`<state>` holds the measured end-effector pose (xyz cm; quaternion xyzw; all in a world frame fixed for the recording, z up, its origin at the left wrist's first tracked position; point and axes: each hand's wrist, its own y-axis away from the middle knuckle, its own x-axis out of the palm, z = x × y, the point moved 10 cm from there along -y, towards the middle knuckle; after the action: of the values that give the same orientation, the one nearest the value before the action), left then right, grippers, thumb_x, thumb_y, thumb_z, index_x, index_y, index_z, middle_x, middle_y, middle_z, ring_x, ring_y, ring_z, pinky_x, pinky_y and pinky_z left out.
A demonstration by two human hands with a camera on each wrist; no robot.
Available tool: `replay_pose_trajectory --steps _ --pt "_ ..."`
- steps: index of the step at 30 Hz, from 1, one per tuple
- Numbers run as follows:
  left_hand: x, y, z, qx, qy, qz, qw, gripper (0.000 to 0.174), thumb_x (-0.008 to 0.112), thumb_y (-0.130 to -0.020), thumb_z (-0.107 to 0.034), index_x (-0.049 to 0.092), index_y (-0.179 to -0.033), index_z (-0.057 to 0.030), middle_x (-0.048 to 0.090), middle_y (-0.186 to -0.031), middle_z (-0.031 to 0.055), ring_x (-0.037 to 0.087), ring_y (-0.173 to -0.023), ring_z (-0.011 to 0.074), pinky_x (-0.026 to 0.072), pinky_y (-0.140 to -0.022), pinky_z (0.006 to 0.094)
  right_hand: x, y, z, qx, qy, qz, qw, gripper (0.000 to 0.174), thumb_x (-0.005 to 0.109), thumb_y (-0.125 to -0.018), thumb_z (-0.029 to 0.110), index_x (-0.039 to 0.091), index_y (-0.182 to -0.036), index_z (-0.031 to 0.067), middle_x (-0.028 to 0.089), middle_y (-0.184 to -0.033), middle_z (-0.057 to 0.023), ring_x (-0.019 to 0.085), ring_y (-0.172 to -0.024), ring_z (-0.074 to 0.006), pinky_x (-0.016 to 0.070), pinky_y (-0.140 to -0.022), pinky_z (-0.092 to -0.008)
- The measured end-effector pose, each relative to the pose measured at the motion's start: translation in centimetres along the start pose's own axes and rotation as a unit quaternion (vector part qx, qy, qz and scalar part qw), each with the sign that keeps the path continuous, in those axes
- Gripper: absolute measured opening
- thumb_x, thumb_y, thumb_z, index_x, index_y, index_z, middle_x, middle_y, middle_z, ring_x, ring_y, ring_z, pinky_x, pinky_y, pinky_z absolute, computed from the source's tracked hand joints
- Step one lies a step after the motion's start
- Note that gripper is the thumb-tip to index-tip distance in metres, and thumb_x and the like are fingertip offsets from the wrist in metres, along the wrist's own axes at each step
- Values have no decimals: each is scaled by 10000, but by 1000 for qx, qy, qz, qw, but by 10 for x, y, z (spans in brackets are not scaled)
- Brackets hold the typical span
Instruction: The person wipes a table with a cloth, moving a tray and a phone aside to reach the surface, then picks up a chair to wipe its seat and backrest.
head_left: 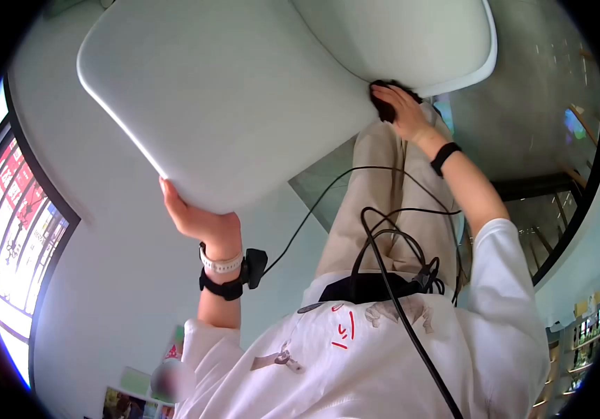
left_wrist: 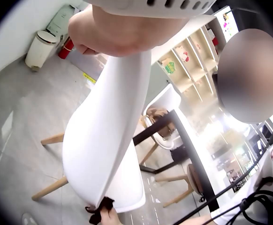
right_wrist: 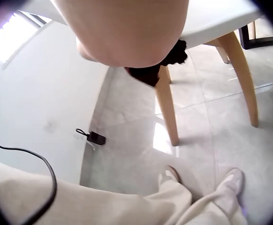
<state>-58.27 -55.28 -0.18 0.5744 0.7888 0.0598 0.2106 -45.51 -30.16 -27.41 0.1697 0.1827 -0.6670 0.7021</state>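
A white moulded chair (head_left: 230, 105) with wooden legs (right_wrist: 239, 70) stands before me. My left hand (head_left: 202, 220) grips the top edge of its backrest, the thumb along the rim and the other fingers hidden behind it. At the side where backrest and seat meet, my right hand (head_left: 406, 115) holds a dark brown cloth (head_left: 382, 103) against the shell. Bunched ends of the cloth stick out around the fingers in the left wrist view. From the right wrist the back of that hand hides most of the cloth.
A black cable (head_left: 335, 185) loops from my left wrist across my waist and legs. Behind the chair are a dark-framed table (left_wrist: 193, 159) and another white chair (left_wrist: 167, 101) with a brown bag. A white bin (left_wrist: 41, 49) stands by the wall. A small black box (right_wrist: 96, 138) lies at the wall's foot.
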Motion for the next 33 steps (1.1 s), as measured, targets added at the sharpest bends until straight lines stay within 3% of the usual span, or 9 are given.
replay_pose_trajectory --steps 4,7,10,12,20,23,25,30,33 --pt "-9 -4 -36 197 -216 -49 955 393 329 -957 -241 478 -1231 -2 555 -1137 122 532 -1077 234 442 -897 329 -20 38 -38 -45 268 181 945 589 531 -741 -13 446 -1315 85 353 -1437 -47 380 -1261 -293 334 -1028 -411" --pt "36 67 -105 505 -346 -142 778 424 343 -969 -260 448 -1261 28 493 -1184 168 477 -1116 244 406 -932 351 -70 40 -52 6 235 183 955 589 536 -704 -57 478 -1273 84 391 -1397 -79 398 -1238 -298 334 -1012 -438" --pt "103 128 -106 426 -215 287 831 411 555 -832 -361 544 -1120 -69 531 -954 115 497 -850 230 413 -791 371 -98 51 -65 -37 279 147 948 559 600 -669 -17 519 -1212 84 437 -1336 -73 423 -1200 -291 348 -988 -438" --pt "138 171 -128 498 -33 350 793 268 677 -754 -407 618 -925 -209 503 -700 19 456 -616 193 422 -667 358 -101 41 -58 -38 279 168 945 564 630 -635 -12 530 -1183 76 469 -1276 -81 433 -1173 -291 341 -986 -439" --pt "148 192 -152 450 42 204 868 250 588 -555 -253 427 -606 -68 395 -663 64 387 -604 264 358 -589 391 -83 27 -42 -7 269 167 949 522 634 -632 4 522 -1137 73 502 -1184 -96 459 -1110 -295 342 -968 -433" --pt "146 202 -163 492 34 213 843 239 587 -656 -343 450 -788 -198 391 -671 35 404 -623 235 377 -611 384 -81 25 -18 -17 245 129 961 495 614 -631 -1 523 -1114 64 504 -1189 -103 462 -1110 -304 343 -968 -436" --pt "147 215 -162 549 40 104 828 343 527 -811 -397 405 -1130 -433 371 -690 -5 381 -628 181 335 -621 343 -63 25 -5 -36 169 98 980 476 590 -619 -12 523 -1085 52 503 -1199 -112 457 -1123 -319 349 -971 -443" --pt "138 205 -132 579 -131 258 762 247 553 -763 -273 518 -984 -167 448 -845 53 458 -743 227 401 -718 382 -10 2 56 -9 4 -30 999 441 626 -584 -67 491 -996 10 476 -1136 -171 453 -1083 -376 393 -927 -449" --pt "75 127 -111 547 -391 22 740 299 542 -839 -158 537 -1111 -35 518 -1092 102 520 -921 238 408 -837 369 -9 -10 115 -51 -44 -86 994 393 645 -589 -38 524 -955 39 480 -1107 -153 463 -1046 -364 401 -897 -456"
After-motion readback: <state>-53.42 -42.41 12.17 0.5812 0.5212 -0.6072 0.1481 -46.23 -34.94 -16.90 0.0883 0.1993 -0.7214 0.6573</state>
